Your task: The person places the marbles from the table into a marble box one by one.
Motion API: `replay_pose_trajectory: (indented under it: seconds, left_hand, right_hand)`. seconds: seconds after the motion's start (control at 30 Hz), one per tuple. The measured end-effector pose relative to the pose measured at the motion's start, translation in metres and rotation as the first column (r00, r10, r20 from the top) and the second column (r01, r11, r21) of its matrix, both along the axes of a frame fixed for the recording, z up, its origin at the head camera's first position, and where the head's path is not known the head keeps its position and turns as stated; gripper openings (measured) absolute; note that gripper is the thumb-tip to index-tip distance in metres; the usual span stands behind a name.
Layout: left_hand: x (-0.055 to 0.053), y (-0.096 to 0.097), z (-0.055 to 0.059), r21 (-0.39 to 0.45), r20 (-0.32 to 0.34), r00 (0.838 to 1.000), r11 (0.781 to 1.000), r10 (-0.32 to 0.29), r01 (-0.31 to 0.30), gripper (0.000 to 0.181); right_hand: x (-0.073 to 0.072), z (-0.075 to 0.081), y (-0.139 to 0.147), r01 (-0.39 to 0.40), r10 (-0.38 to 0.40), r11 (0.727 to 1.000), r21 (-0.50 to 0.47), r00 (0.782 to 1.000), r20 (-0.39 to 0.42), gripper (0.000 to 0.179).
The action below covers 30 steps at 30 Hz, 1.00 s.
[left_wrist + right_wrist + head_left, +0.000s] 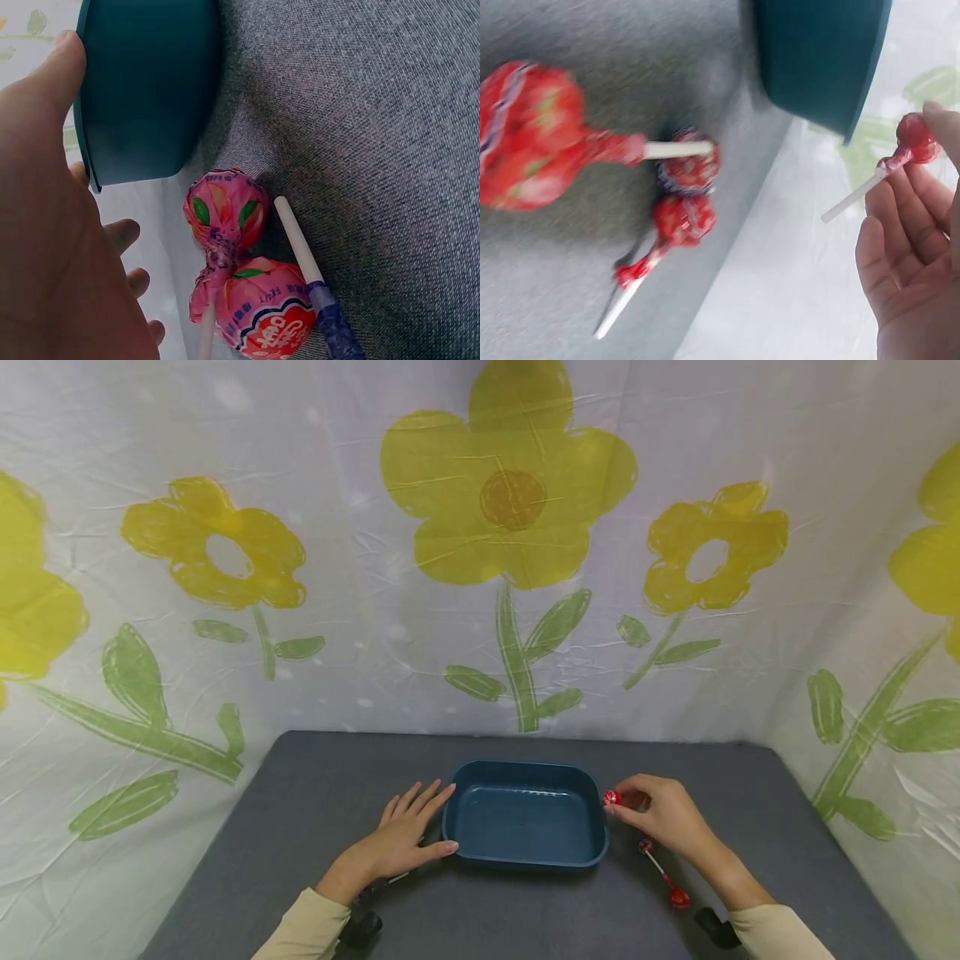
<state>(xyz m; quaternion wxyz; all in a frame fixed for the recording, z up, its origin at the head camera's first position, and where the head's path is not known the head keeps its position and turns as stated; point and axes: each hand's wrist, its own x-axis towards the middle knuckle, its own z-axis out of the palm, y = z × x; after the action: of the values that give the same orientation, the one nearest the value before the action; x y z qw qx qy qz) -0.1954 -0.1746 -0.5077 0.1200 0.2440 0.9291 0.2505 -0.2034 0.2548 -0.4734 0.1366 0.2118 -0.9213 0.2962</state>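
Observation:
A dark teal rectangular basin (525, 855) sits on the grey table. At its left side my left hand (402, 837) rests with fingers spread, thumb and fingertips at the rim. My right hand (670, 817), just off the basin's right side, pinches a red-wrapped lollipop (917, 139) by its candy end, the white stick slanting down. Under the left hand lie two pink-wrapped lollipops (268, 311) and a white stick (298, 240) with a purple wrapper. Beside the right forearm, a red lollipop (678, 897) lies with others (686, 219) partly behind it.
The grey table (487, 918) runs back to a white curtain (360, 693) printed with yellow flowers. A black wrist device (362, 931) shows at the left wrist and another (716, 928) at the right.

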Motion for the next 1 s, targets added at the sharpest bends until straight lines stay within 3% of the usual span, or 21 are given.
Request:
replay_pose_trajectory:
  seconds: [0.33, 0.6, 1.0]
  left_hand:
    - [0.0, 0.0, -0.001, 0.005, -0.003, 1.0, 1.0, -0.004, 0.004, 0.084]
    - [-0.001, 0.001, -0.001, 0.0, 0.007, 1.0, 1.0, 0.0, 0.0, 0.084]
    - [0.0, 0.001, 0.0, -0.001, 0.008, 1.0, 1.0, 0.0, 0.0, 0.084]
  right_hand:
    - [-0.008, 0.008, -0.027, -0.055, 0.056, 0.996, -0.076, 0.998, 0.019, 0.013]
    - [-0.014, 0.011, -0.045, -0.113, 0.116, 0.988, -0.101, 0.993, 0.031, 0.02]
    - [-0.026, 0.014, -0.066, -0.103, 0.175, 0.954, -0.281, 0.954, 0.243, 0.032]
